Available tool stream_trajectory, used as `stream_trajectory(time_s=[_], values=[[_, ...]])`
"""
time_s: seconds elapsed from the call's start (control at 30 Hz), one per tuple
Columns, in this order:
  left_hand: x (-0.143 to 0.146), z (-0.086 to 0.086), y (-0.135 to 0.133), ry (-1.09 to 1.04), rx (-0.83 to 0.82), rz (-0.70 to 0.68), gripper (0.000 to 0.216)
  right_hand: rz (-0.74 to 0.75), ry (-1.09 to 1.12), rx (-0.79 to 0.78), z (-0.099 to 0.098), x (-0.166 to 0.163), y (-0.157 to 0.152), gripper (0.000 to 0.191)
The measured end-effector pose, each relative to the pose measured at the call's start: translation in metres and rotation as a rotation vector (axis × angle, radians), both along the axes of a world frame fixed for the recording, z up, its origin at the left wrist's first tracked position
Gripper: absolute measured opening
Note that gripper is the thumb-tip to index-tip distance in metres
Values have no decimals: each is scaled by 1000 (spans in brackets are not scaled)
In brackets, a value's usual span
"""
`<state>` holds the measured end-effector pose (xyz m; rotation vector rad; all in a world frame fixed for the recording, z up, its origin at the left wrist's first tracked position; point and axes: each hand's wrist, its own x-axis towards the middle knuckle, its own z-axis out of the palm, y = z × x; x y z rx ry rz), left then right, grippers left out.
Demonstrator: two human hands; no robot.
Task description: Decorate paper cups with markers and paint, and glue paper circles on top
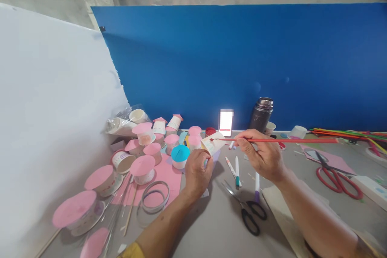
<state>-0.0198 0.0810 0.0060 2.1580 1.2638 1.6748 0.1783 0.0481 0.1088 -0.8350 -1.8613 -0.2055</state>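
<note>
My left hand (197, 173) is closed around a white paper cup (216, 146), which lies tilted on its side in the air above the table. Between the thumb and fingers of my right hand (262, 154) is a long, thin red paintbrush (302, 140), held nearly level. Its dark red tip meets or overlaps the side of the cup; actual contact is hard to judge. Just left of my left hand stands a cup with a blue paper top (180, 153). Under my right hand lie a teal-capped marker (237, 173) and black-handled scissors (250, 217).
Several pink-topped paper cups (143, 167) crowd the left side around pink paper (169, 173) and tape rings (155, 197). A lit phone (225, 123) and dark flask (262, 113) stand by the blue panel (211, 64). Red-handled scissors (338, 181) lie at right.
</note>
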Motion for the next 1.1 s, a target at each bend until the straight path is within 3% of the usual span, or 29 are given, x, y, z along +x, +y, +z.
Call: stream_trajectory(time_s=[0.63, 0.87, 1.1], values=[[2, -4, 5, -189, -181, -65, 17, 38, 11, -15, -1, 1, 1, 14], [3, 12, -3, -319, -382, -83, 16, 33, 30, -1, 1, 1, -1, 13], [6, 15, 1, -580, -647, -129, 19, 72, -16, -41, -3, 2, 3, 18]])
